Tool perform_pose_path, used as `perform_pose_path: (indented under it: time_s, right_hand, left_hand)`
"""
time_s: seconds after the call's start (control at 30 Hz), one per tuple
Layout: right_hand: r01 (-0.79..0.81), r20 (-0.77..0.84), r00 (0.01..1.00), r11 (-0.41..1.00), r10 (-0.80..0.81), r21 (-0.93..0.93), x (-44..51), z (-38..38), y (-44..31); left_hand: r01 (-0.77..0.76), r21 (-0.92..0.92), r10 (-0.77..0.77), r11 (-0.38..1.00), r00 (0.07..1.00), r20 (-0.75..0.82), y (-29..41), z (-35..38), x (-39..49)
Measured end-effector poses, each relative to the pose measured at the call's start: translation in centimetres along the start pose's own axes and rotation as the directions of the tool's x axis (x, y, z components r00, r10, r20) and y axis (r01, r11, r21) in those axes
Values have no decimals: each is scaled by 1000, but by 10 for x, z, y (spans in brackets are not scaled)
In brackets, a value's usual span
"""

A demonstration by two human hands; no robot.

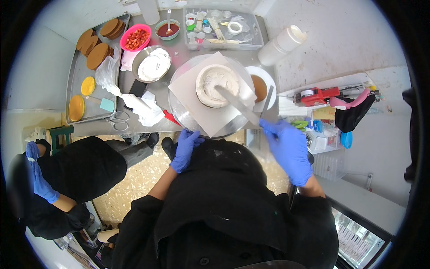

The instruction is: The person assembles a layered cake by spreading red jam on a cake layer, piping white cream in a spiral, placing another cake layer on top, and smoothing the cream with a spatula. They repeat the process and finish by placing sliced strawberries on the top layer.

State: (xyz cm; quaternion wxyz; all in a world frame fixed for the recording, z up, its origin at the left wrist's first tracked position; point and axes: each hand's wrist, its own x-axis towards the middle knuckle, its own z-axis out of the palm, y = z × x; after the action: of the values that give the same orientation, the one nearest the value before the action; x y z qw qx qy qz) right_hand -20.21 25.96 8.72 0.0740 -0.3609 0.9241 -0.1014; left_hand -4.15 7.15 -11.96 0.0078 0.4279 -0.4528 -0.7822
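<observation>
A round cake (205, 95) coated in off-white cream, with a raised rim of cream around its top, sits on a square of white paper or card (215, 122). Under it is a round metal turntable (177, 107). My right hand (288, 153), in a blue glove, grips a long metal icing spatula (240, 107); the blade's tip rests on the cream inside the rim. My left hand (184, 149), gloved too, has its fingers at the turntable's near edge. Close by lie a red-handled tool (171, 117) and a piping bag (132, 101) on white paper towel.
At left, a metal tray (75, 60) bears brown and yellow cake layers. Behind stand a bowl of cream (153, 67), chopped strawberries (137, 38), red sauce (167, 29) and a plastic box (223, 32). A plate (270, 80) stands right. Another person (84, 168) is at left.
</observation>
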Motion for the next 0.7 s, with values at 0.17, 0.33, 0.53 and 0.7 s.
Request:
perform_pose_path:
  time_s: [0.17,0.33,0.53,0.7]
  right_hand:
    - [-53,172,985,979,19,195,14,-31,0]
    - [361,54,933,928,-357,-94,71,-73,1]
    - [238,399,845,919,-355,315,186,-99,-53]
    - [61,557,738,861,-380,506,258,-35,-105]
  left_hand:
    - [-128,-51,127,990,991,-34,10,-7,9]
    - [-154,-37,150,987,985,-85,12,-27,23]
    - [-188,-214,167,958,980,-112,4,-23,25]
    - [-179,-283,107,942,962,-252,-1,-32,17]
